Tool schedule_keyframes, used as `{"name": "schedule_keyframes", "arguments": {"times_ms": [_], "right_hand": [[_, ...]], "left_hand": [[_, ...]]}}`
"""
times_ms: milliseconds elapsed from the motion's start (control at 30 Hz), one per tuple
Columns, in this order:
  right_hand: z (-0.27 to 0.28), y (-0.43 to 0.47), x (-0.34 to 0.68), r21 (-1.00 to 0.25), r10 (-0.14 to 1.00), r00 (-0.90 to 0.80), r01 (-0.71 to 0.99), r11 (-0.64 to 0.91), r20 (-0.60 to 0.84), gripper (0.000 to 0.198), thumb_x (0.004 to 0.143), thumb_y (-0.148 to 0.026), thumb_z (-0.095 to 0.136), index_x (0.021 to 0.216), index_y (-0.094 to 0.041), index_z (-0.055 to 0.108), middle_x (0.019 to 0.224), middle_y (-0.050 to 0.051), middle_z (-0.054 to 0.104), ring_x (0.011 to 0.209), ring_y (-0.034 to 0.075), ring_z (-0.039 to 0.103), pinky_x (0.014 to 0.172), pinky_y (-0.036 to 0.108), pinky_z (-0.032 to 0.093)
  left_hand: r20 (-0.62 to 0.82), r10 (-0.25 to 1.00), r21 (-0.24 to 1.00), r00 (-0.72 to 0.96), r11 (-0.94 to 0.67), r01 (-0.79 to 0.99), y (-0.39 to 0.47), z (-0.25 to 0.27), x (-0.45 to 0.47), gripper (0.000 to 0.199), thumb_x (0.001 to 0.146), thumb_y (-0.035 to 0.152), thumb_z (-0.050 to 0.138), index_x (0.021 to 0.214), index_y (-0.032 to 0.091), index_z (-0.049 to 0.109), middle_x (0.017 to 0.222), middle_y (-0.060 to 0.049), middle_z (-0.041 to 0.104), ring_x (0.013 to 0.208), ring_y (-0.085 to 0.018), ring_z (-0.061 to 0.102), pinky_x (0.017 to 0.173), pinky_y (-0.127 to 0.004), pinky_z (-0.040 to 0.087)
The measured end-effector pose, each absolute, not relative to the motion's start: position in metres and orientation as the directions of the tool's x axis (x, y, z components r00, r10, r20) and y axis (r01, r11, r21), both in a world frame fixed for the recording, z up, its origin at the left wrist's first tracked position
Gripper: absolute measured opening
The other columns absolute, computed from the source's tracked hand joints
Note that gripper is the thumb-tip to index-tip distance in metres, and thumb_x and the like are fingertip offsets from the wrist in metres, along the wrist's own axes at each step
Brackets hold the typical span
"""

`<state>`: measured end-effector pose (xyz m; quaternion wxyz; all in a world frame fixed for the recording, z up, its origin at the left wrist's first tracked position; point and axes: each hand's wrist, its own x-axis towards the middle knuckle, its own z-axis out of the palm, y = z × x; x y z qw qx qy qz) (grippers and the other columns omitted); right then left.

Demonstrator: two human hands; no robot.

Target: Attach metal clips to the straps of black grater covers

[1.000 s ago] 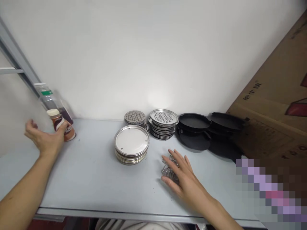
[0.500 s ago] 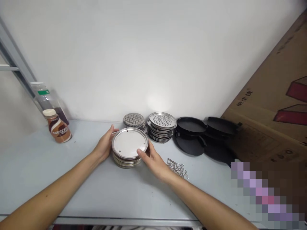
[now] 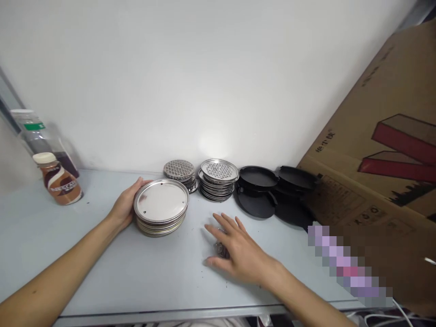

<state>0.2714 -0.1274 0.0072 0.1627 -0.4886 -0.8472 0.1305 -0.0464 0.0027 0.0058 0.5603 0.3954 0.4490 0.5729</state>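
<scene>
My left hand is wrapped round the left side of a stack of round metal plates, its fingertips hidden behind the rim. The top plate is flat and silvery, with small holes near its edge and a brownish smear at its left. Palm down and fingers spread, my right hand hovers at or just above a small pile of metal rings. It covers most of the rings, and I cannot tell whether it touches them.
Behind stand a pile of patterned discs and a stack of perforated metal grater plates. Black round trays lean by a cardboard box on the right. A coffee bottle and a clear bottle stand left.
My right hand has let go of the plate stack and moved right, opening over the rings. My left hand stays at the stack. The view has shifted to the right.
</scene>
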Motion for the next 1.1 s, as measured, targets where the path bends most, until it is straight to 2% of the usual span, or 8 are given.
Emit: {"name": "schedule_keyframes", "arguments": {"times_ms": [67,133,333,500,667,767,933,1100], "right_hand": [[-0.009,-0.14,0.27,-0.295,0.878,-0.452,0.826,0.479,0.158,0.055,0.092,-0.05,0.056,0.143,-0.03,0.049,0.156,0.01,0.036,0.144,0.041,0.026,0.111,0.071,0.019],[-0.024,-0.143,0.269,-0.26,0.877,-0.433,0.839,0.477,0.209,0.04,0.099,-0.036,0.046,0.137,-0.028,0.055,0.148,0.008,0.049,0.141,0.035,0.036,0.113,0.065,0.027],[-0.043,-0.144,0.289,-0.245,0.838,-0.388,0.832,0.498,0.383,0.031,0.098,-0.021,0.048,0.123,-0.02,0.066,0.128,0.009,0.067,0.126,0.027,0.057,0.11,0.052,0.042],[-0.038,-0.154,0.307,-0.199,0.838,-0.33,0.872,0.447,0.436,0.036,0.094,-0.034,0.056,0.129,-0.023,0.062,0.144,0.011,0.053,0.138,0.032,0.043,0.114,0.058,0.033],[-0.027,-0.145,0.309,-0.288,0.941,-0.207,0.915,0.283,0.267,0.078,0.08,-0.063,0.064,0.144,-0.022,0.048,0.155,0.019,0.033,0.144,0.041,0.027,0.11,0.066,0.03],[-0.025,-0.145,0.303,-0.315,0.957,-0.222,0.909,0.273,0.187,0.062,0.087,-0.055,0.06,0.141,-0.024,0.052,0.152,0.016,0.041,0.143,0.037,0.031,0.113,0.062,0.028],[-0.027,-0.153,0.297,-0.329,0.937,-0.237,0.89,0.315,0.256,0.033,0.095,-0.027,0.051,0.123,-0.02,0.067,0.136,0.013,0.06,0.133,0.032,0.049,0.111,0.053,0.037],[0.002,-0.127,0.313,-0.447,0.904,-0.112,0.84,0.307,0.412,0.031,0.09,-0.037,0.062,0.113,-0.02,0.072,0.121,0.014,0.069,0.113,0.03,0.064,0.098,0.045,0.05]], "left_hand": [[-0.05,0.997,0.963,-0.06,0.032,-0.269,0.004,0.004,-0.048,0.051,0.076,0.058,0.07,0.105,0.016,0.072,0.091,-0.006,0.076,0.081,-0.021,0.069,0.072,-0.029,0.054],[-0.047,0.997,0.97,-0.064,0.03,-0.241,0.006,0.002,-0.05,0.049,0.075,0.057,0.071,0.104,0.018,0.072,0.091,-0.006,0.076,0.081,-0.021,0.069,0.071,-0.027,0.053],[0.015,0.995,0.983,-0.102,-0.033,-0.18,0.007,0.0,-0.052,0.042,0.077,0.055,0.07,0.102,0.021,0.074,0.098,-0.004,0.075,0.085,-0.019,0.068,0.071,-0.025,0.053],[0.046,0.987,0.987,-0.153,-0.069,-0.146,0.006,0.003,-0.055,0.045,0.076,0.055,0.071,0.103,0.019,0.073,0.101,-0.005,0.074,0.085,-0.018,0.066,0.067,-0.023,0.051],[0.048,0.979,0.984,-0.197,-0.08,-0.158,0.007,0.008,-0.06,0.049,0.078,0.055,0.071,0.109,0.018,0.071,0.111,-0.006,0.071,0.102,-0.019,0.062,0.076,-0.022,0.049],[-0.035,0.99,0.979,-0.137,0.006,-0.204,0.005,0.011,-0.058,0.053,0.076,0.057,0.072,0.11,0.016,0.071,0.105,-0.005,0.073,0.096,-0.018,0.063,0.076,-0.023,0.049],[-0.088,0.996,0.973,-0.017,0.082,-0.218,0.002,0.009,-0.052,0.057,0.074,0.057,0.074,0.114,0.016,0.07,0.102,-0.005,0.076,0.089,-0.02,0.067,0.076,-0.024,0.051],[-0.098,0.995,0.967,-0.02,0.09,-0.238,0.004,0.006,-0.053,0.055,0.075,0.056,0.073,0.115,0.018,0.07,0.101,-0.003,0.077,0.085,-0.018,0.069,0.077,-0.024,0.053]]}}
